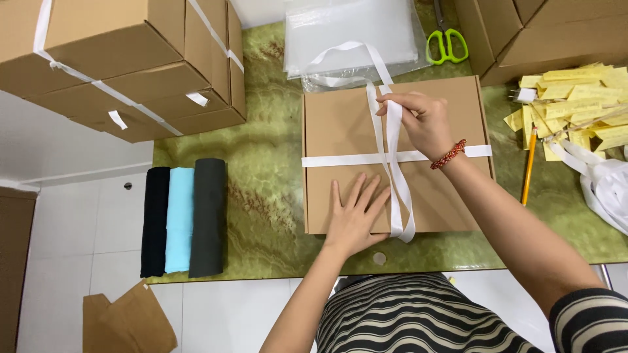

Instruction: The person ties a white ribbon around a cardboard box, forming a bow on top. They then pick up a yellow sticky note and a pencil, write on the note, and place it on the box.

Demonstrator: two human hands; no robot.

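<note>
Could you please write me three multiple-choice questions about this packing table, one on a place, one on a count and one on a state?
1. Where do the scissors lie?
A. At the far edge of the table, beyond the flat box
B. On the rolled cloths
C. On the floor

2. How many rolled cloths lie side by side at the left end of the table?
A. Two
B. Three
C. Five

3. What is the left hand doing?
A. Holding a pencil
B. Lifting a lid
C. Pressing flat on the flat box

Answers:
1. A, the green-handled scissors lie next to the clear plastic bags.
2. B, one black, one light blue, one dark grey.
3. C, its fingers are spread on the cardboard while the right hand grips the white ribbon.
</note>
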